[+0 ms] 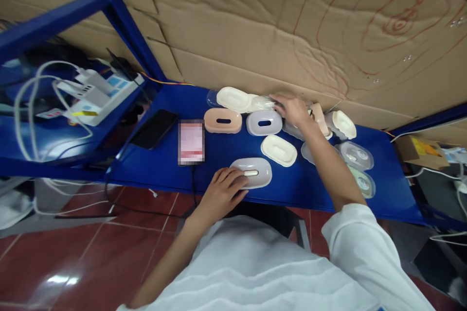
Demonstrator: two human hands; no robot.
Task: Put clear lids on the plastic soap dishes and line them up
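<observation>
My left hand [223,189] rests at the near edge of the blue shelf [171,165], fingers curled against the left end of a grey oval soap-dish piece [255,173] with a slot in its top. My right hand [292,109] reaches to the back of the shelf, fingers bent over a clear plastic piece [263,102] beside a cream oval lid [233,98]. Between the hands lie a peach slotted oval [223,121], a grey slotted oval [264,123] and a cream oval tray [279,150].
A phone with a lit screen [191,142] and a dark phone [154,129] lie left of the ovals. More oval parts and clear lids [355,155] sit right of my forearm. A white power strip [104,95] with cables is far left. Cardboard [292,24] backs the shelf.
</observation>
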